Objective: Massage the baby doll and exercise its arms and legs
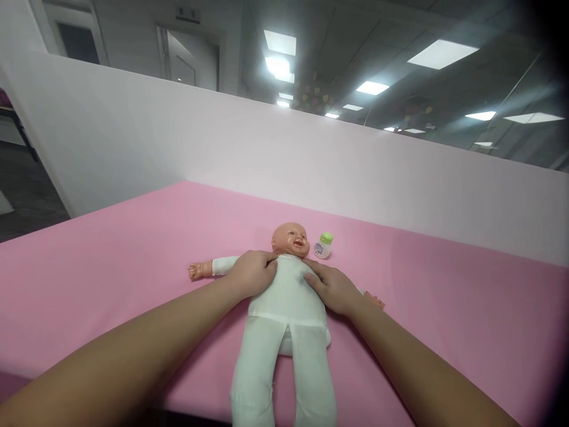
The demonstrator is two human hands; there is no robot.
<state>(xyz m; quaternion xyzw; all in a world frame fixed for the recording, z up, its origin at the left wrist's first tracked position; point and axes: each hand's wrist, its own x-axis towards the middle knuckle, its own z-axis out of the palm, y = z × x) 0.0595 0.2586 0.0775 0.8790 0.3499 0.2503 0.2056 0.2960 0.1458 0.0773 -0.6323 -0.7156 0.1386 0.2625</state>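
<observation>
A baby doll (288, 296) lies on its back on the pink surface, its head toward the wall and its arms spread out. Its body and limbs are covered in white cloth; head and hands are smooth plastic. My left hand (255, 271) is closed around the doll's shoulder at the left of the view, thumb on the chest. On the opposite shoulder, my right hand (333, 286) grips the same way, fingertips near the neck. Part of the fingers of both hands is hidden behind the doll. Beside the doll's head stands a small white bottle (322, 247) with a green cap.
The pink padded table (444, 308) stretches to both sides of the doll. A white wall panel (284, 154) rises along its far edge, with a dark glass pane (377, 35) reflecting ceiling lights above. The table's near edge passes under the doll's legs.
</observation>
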